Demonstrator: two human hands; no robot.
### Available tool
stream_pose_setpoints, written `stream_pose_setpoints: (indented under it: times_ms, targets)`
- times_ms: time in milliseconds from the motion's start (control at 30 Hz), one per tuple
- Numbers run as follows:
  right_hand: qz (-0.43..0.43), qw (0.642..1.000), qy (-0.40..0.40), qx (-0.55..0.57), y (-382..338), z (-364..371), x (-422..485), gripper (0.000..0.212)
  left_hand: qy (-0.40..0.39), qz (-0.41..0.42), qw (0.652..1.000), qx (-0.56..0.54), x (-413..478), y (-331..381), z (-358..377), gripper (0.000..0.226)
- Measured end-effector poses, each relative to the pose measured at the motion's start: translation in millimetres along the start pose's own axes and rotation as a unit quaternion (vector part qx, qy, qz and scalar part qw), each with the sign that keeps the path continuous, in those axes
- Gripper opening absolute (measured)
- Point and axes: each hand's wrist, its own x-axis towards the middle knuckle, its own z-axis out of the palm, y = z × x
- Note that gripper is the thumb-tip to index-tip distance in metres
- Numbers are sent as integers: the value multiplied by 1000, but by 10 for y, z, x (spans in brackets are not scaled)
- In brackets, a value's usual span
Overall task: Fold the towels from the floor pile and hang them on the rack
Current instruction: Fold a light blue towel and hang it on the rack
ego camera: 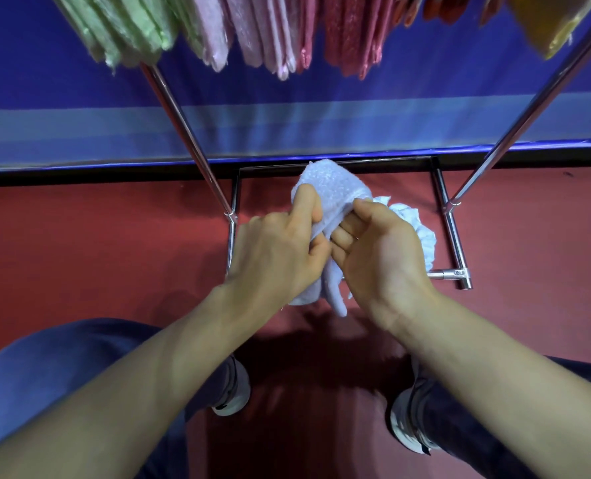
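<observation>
A pale lavender towel is bunched between both hands at the centre of the view, above the red floor. My left hand grips its left side with curled fingers, thumb on top. My right hand pinches the right side of the same towel. Behind my right hand a small pile of white-blue towels lies on the floor inside the rack's base. The metal rack rises on both sides, with folded green, pink, red and orange towels hanging along the top.
The rack's chrome base frame lies on the red floor around the pile. A blue wall panel stands behind the rack. My knees in blue trousers and my white shoes are at the bottom.
</observation>
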Motion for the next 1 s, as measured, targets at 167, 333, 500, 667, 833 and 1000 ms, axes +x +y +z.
stream_pose_setpoints:
  times_ms: [167, 333, 500, 667, 833, 1000]
  targets:
    - [-12, 999, -13, 27, -20, 9, 2, 21, 26, 19, 999, -31, 2, -7, -31, 15]
    - [-10, 999, -31, 34, -21, 2, -29, 17, -5, -7, 1000, -17, 22, -21, -26, 21]
    - [-37, 998, -41, 24, -45, 54, -67, 18, 36, -1, 997, -65, 59, 3, -141, 19]
    - [-17, 999, -30, 40, -19, 54, -95, 34, -31, 55, 994, -90, 20, -1, -88, 21]
    - [-43, 999, -13, 10, -4, -25, 13, 32, -49, 45, 989, -130, 26, -36, -88, 21]
    - [-89, 995, 13, -46, -5, 0, 36, 42, -45, 41, 991, -116, 18, -38, -61, 23]
